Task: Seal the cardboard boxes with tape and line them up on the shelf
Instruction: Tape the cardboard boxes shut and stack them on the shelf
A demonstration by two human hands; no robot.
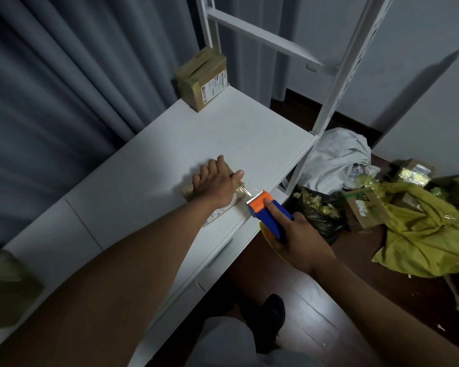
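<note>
— How is the small cardboard box point(224, 207) laid?

— It is laid flat on the white shelf point(149, 165), close to the front edge. Its long axis is seen to run from the near end, where a printed label is stuck, away toward the far end under the palm — roughly along the line of the forearm. Most of its top is covered by the left hand point(217, 182).

— And the fingers of that hand?

— They are held straight and slightly spread, pressed down flat on the box top, with the thumb stretched out to the right. Nothing is gripped; the box is only pinned to the shelf.

— What is held on the other side?

— A tape dispenser point(266, 211), blue with an orange head, is gripped by the right hand point(300, 241). The index finger is laid straight along the top of it, and the other fingers are curled round the handle. The toothed head is pointed up and left at the box, just beside its right edge, and a strip of clear tape point(245, 192) is stretched between the two.

— Are other boxes seen?

— A second cardboard box point(203, 79), taped and labelled, is set at the far end of the shelf against a white upright. More boxes are left on the dark wood floor point(316, 313) to the right, among yellow-green wrapping point(421, 234) and a white cloth point(339, 157).
</note>
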